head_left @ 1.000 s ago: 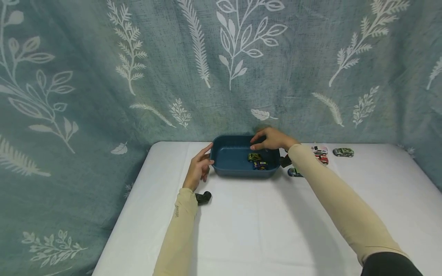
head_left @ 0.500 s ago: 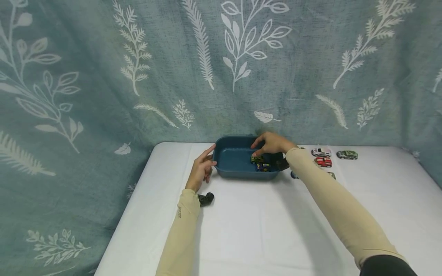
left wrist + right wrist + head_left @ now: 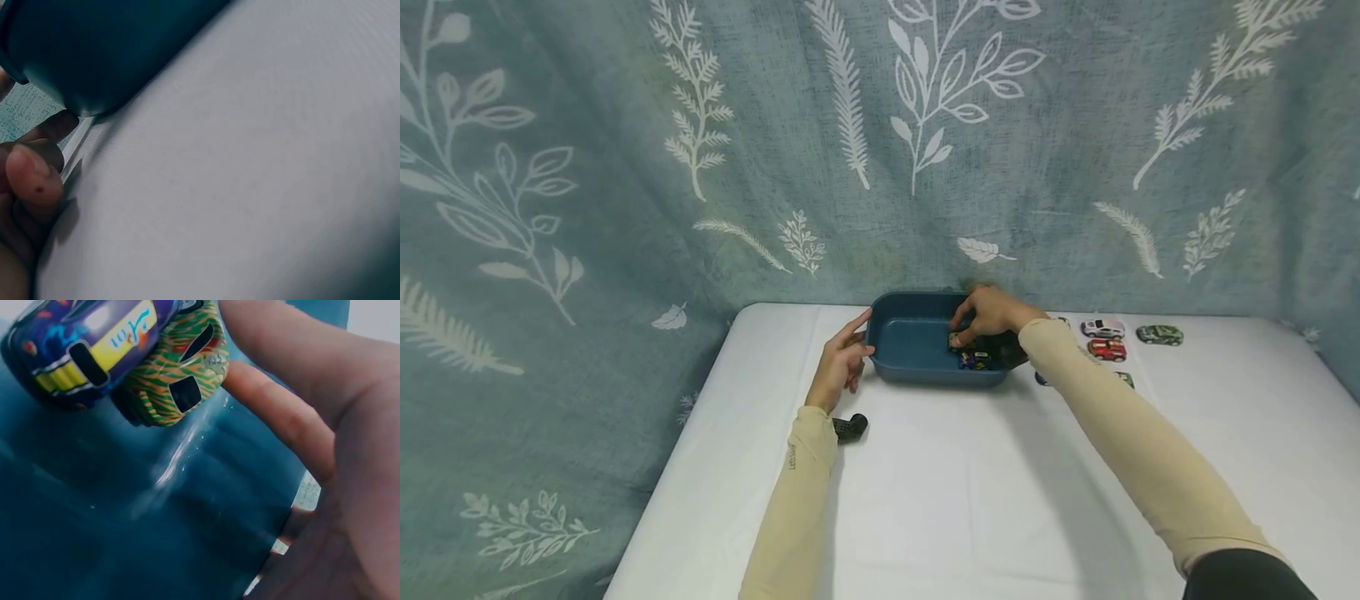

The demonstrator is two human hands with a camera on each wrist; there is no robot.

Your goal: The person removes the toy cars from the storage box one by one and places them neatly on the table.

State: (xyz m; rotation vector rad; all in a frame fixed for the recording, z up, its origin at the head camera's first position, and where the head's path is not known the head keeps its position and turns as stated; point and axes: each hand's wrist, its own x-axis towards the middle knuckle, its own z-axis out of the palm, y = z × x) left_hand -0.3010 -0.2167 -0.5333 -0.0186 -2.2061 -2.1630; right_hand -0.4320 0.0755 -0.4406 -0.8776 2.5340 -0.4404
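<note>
Head view high, looking down across table; wrist views close up (all share blue bin).

The tub beside my left hand looks like smooth teal plastic; in the right wrist view its inner wall carries a soft sheen and a pale streak of reflected light. The green car at my fingers has a glossy painted shell with orange tiger stripes. The purple car against it is just as shiny, with a bright yellow printed panel. The tabletop is covered in matt white cloth, finely ribbed in the left wrist view. The backdrop is woven blue-grey fabric, coarse-looking, printed with white leaves. My sleeves are smooth, matt beige knit.
</note>
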